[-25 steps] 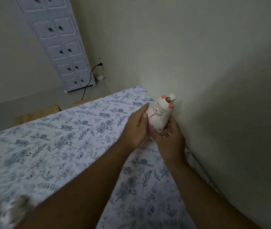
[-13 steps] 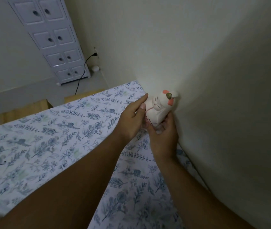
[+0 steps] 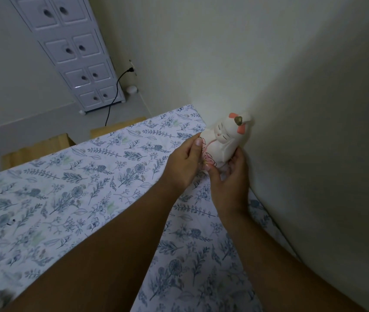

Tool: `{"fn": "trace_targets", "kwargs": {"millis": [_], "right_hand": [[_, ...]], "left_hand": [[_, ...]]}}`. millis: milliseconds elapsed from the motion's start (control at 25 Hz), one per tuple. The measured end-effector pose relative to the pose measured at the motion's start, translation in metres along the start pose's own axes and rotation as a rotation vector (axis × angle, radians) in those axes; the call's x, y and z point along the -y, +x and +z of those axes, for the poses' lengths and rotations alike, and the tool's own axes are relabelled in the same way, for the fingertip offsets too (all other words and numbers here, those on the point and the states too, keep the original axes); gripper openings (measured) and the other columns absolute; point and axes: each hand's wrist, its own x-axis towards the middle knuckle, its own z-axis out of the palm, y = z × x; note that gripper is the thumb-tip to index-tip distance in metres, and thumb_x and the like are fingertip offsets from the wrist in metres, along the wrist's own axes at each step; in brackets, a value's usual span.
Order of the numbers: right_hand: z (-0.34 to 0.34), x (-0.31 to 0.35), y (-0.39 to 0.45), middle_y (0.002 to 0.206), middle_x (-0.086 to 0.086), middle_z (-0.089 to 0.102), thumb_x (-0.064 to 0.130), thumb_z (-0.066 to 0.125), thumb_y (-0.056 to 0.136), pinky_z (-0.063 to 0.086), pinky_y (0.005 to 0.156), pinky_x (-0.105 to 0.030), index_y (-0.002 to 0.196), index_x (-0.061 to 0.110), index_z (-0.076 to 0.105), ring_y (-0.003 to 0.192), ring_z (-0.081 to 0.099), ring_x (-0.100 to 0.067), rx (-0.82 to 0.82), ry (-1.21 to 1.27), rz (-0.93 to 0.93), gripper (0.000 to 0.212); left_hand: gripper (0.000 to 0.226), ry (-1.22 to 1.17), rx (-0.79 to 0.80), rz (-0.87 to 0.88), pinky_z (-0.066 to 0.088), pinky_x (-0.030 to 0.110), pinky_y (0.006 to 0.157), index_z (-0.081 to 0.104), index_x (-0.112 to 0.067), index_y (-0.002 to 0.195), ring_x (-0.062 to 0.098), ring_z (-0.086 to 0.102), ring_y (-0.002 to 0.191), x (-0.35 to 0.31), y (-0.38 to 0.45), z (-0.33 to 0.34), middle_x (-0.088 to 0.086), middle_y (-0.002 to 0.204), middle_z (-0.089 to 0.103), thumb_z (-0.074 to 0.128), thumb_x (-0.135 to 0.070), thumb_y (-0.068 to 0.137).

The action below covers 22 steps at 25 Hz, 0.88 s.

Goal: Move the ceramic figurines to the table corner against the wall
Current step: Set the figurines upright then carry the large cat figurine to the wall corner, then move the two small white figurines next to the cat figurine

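A white ceramic figurine (image 3: pixel 226 138) with pink ear patches and a small brown knob on its head stands close to the wall, near the table's far right corner. My left hand (image 3: pixel 184 163) grips its left side with the thumb on the flower painted on its body. My right hand (image 3: pixel 229 183) cups its base and right side from below. The figurine's head nearly touches the wall (image 3: pixel 291 109). Its bottom is hidden by my fingers.
The table (image 3: pixel 77 194) wears a white cloth with blue leaf print and its right edge runs along the wall. Beyond the far edge lie wooden stools (image 3: pixel 37 147), a white drawer cabinet (image 3: pixel 77 55) and a black cable (image 3: pixel 113 97) plugged into a socket.
Both hands have carried the figurine a little farther toward the wall and far corner. The view has shifted, so the figurine sits closer to the wall now.
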Motion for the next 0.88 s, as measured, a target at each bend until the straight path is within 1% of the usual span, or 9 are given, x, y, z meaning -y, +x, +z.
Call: {"fn": "trace_targets", "kwargs": {"millis": [80, 160, 240, 320, 400, 480, 640, 800, 880], "right_hand": [[-0.003, 0.005, 0.0, 0.146, -0.004, 0.057, 0.011, 0.08, 0.085, 0.054, 0.104, -0.043, 0.149, 0.015, 0.042, 0.134, 0.056, -0.016, 0.018, -0.036, -0.012, 0.075], [-0.01, 0.01, -0.006, 0.148, -0.004, 0.055, 0.022, 0.08, 0.085, 0.053, 0.104, -0.046, 0.15, 0.017, 0.042, 0.137, 0.052, -0.02, 0.031, -0.168, -0.015, 0.076], [-0.016, 0.017, -0.025, 0.147, -0.004, 0.055, 0.036, 0.079, 0.084, 0.053, 0.102, -0.05, 0.148, 0.021, 0.044, 0.137, 0.049, -0.023, -0.013, -0.363, -0.001, 0.074], [-0.017, 0.028, -0.057, 0.143, -0.003, 0.057, 0.045, 0.073, 0.086, 0.052, 0.101, -0.049, 0.143, 0.024, 0.048, 0.133, 0.048, -0.023, -0.016, -0.53, -0.063, 0.065], [-0.006, 0.042, -0.094, 0.143, -0.003, 0.057, 0.046, 0.066, 0.091, 0.048, 0.105, -0.045, 0.143, 0.024, 0.05, 0.133, 0.048, -0.023, 0.13, -0.633, -0.153, 0.058], [0.013, 0.055, -0.129, 0.15, -0.003, 0.053, 0.046, 0.06, 0.095, 0.04, 0.112, -0.045, 0.148, 0.022, 0.048, 0.141, 0.043, -0.024, 0.336, -0.732, -0.219, 0.059], [0.073, 0.086, -0.21, 0.163, 0.001, 0.038, 0.049, 0.051, 0.1, 0.026, 0.123, -0.046, 0.155, 0.023, 0.041, 0.152, 0.029, -0.021, 0.631, -0.8, -0.353, 0.061], [0.134, 0.11, -0.293, 0.165, 0.002, 0.034, 0.045, 0.058, 0.097, 0.024, 0.123, -0.045, 0.154, 0.026, 0.04, 0.153, 0.026, -0.021, 0.827, -0.748, -0.437, 0.063], [0.16, 0.114, -0.325, 0.166, 0.0, 0.03, 0.041, 0.062, 0.096, 0.023, 0.124, -0.043, 0.155, 0.025, 0.038, 0.154, 0.022, -0.023, 0.929, -0.739, -0.44, 0.066]], "left_hand": [[0.04, 0.016, 0.026, -0.02, 0.044, 0.013, 0.082, 0.062, -0.028, 0.13, 0.002, 0.064, 0.101, -0.002, -0.003, -0.004, -0.018, 0.096, 0.067, 0.035, -0.045, 0.106], [0.044, 0.048, 0.021, -0.02, 0.038, 0.017, 0.099, 0.055, -0.03, 0.14, -0.007, 0.053, 0.12, 0.0, -0.017, -0.01, -0.019, 0.124, 0.064, 0.034, -0.047, 0.106], [0.05, 0.151, -0.029, -0.027, 0.023, 0.022, 0.111, 0.043, -0.025, 0.15, 0.003, 0.036, 0.14, 0.005, -0.046, -0.024, -0.008, 0.152, 0.046, 0.034, -0.048, 0.106], [0.053, 0.258, -0.063, -0.015, 0.016, 0.024, 0.113, 0.039, -0.022, 0.152, 0.008, 0.023, 0.147, 0.011, -0.086, -0.043, -0.002, 0.159, 0.036, 0.033, -0.046, 0.106], [0.054, 0.349, -0.097, -0.01, 0.013, 0.028, 0.118, 0.037, -0.018, 0.153, 0.01, 0.016, 0.15, 0.017, -0.134, -0.068, 0.0, 0.161, 0.033, 0.033, -0.044, 0.107], [0.053, 0.465, -0.154, -0.017, 0.01, 0.032, 0.122, 0.035, -0.015, 0.154, 0.014, 0.014, 0.151, 0.021, -0.181, -0.1, 0.002, 0.161, 0.032, 0.034, -0.04, 0.107], [0.056, 0.557, -0.346, -0.134, 0.002, 0.031, 0.122, 0.033, -0.013, 0.155, 0.014, 0.009, 0.152, 0.028, -0.279, -0.179, 0.001, 0.163, 0.029, 0.032, -0.041, 0.107], [0.061, 0.586, -0.488, -0.182, 0.004, 0.034, 0.123, 0.034, -0.013, 0.155, 0.015, 0.009, 0.153, 0.042, -0.363, -0.251, 0.001, 0.162, 0.029, 0.033, -0.047, 0.104], [0.068, 0.656, -0.555, -0.256, 0.007, 0.038, 0.123, 0.031, -0.013, 0.155, 0.019, 0.01, 0.153, 0.059, -0.39, -0.285, 0.003, 0.163, 0.028, 0.039, -0.05, 0.099]]}}
